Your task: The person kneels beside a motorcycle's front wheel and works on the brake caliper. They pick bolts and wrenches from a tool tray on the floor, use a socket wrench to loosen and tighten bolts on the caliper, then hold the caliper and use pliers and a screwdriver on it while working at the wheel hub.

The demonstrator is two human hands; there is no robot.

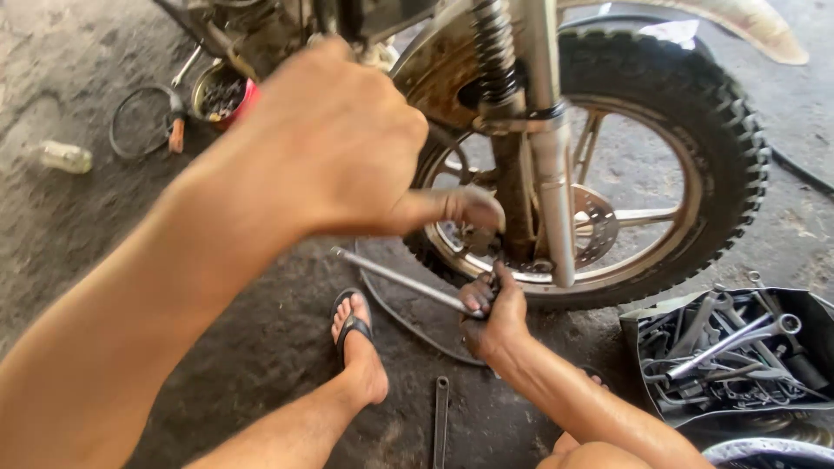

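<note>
Left hand [339, 139] fisted near knobby wheel [695, 113], grasp hidden, right hand [491, 313] clamped on steel rod [395, 278], bare concrete floor [69, 234] behind.

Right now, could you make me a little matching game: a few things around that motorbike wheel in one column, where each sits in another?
Things:
1. long metal rod
2. flat wrench
3. box of tools
4. clear bottle

Places:
A. far left on the floor
B. right of the wheel
C. in the right hand
D. on the floor between the legs

Pairs: 1-C, 2-D, 3-B, 4-A
</note>
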